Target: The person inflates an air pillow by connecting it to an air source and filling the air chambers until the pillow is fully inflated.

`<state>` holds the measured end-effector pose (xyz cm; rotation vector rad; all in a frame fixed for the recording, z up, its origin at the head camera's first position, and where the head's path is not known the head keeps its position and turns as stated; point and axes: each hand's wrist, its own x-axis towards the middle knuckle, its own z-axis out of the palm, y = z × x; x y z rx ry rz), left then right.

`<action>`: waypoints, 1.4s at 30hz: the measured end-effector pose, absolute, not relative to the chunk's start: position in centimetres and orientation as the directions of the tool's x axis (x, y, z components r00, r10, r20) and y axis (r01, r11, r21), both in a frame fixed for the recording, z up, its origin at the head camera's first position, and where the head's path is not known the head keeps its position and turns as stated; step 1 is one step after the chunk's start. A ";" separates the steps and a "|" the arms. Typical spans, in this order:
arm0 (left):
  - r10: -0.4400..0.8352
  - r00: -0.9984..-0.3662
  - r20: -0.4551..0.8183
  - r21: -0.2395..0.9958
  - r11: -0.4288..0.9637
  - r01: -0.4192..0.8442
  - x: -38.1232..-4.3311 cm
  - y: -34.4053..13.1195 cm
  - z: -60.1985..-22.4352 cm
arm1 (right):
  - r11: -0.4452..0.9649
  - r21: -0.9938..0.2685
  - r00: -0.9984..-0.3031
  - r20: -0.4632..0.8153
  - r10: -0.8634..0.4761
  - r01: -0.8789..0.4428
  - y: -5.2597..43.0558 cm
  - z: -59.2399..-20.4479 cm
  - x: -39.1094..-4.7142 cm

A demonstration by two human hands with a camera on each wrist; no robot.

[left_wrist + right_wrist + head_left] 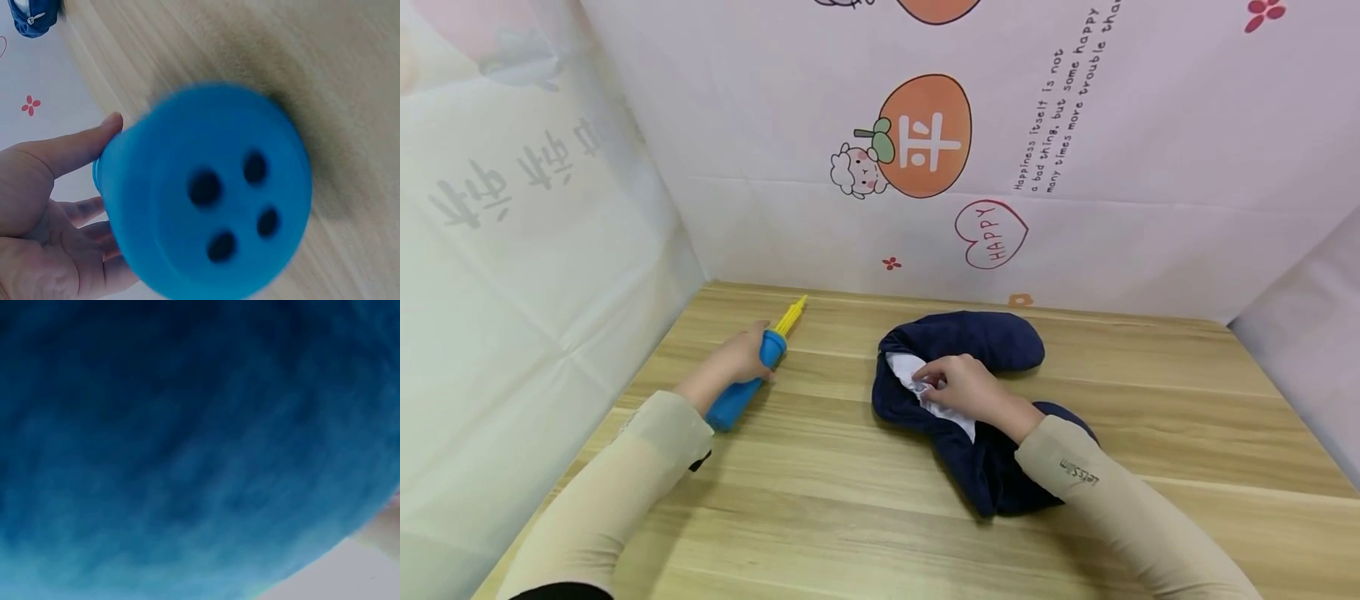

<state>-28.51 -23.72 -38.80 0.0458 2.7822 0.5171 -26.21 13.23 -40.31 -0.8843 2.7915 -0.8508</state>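
navy u-shaped pillow point(962, 333) lay right of the middle of the wooden tabletop point(820, 500), its slit gaping on the left side and a white inner layer point(904, 367) showing there. the right hand point(970, 390) reached over it from the near right, thumb and forefinger pinched nearly together on that layer; the right wrist view, filled with dark cloth, did not show the grip. the left hand point(741, 358) was wrapped round the barrel of a blue hand pump point(737, 404), spread only as wide as the barrel, with the yellow nozzle point(790, 318) pointing far and right. the pillow looked light, soft and floppy, best held by a thick rounded lobe or the rim of the slit; the thin white layer seemed likely to crumple. the pump looked light but stiff, its smooth plastic perhaps a little slippery, so the barrel offered a surer hold than the slim nozzle. the far table edge met the printed backdrop point(775, 167), with the nozzle tip and the pillow's far lobe both near it. a wide strip of wood between pump and pillow, and more on the near side, gave room to move.
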 end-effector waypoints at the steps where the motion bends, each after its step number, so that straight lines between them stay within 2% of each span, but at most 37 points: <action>1: 0.089 -0.953 -0.289 0.355 0.935 -0.021 -28.5 -23.7 -38.8 | 0.678 -0.535 -0.828 0.074 -0.556 -0.504 13.2 -40.3 -26.2; 7: 0.103 -0.967 -0.233 0.394 0.919 0.003 -28.5 -23.9 -38.7 | 0.681 -0.525 -0.822 0.065 -0.566 -0.510 13.1 -40.6 -26.5; 14: 0.128 -0.990 -0.061 0.459 0.884 0.086 -28.3 -24.0 -37.5 | 0.687 -0.507 -0.821 0.075 -0.566 -0.520 13.2 -40.7 -26.6; 26: 0.124 -0.987 0.104 0.432 0.888 0.157 -27.2 -23.2 -36.8 | 0.675 -0.519 -0.818 0.087 -0.569 -0.525 13.2 -40.7 -26.6; 34: 0.285 -0.931 0.230 0.321 0.880 0.349 -26.4 -22.6 -37.2 | 0.659 -0.522 -0.809 0.112 -0.576 -0.542 13.4 -40.8 -26.6; 42: 0.465 -0.842 0.273 0.203 0.828 0.523 -25.2 -22.4 -38.0 | 0.656 -0.543 -0.820 0.114 -0.561 -0.524 13.6 -40.7 -26.5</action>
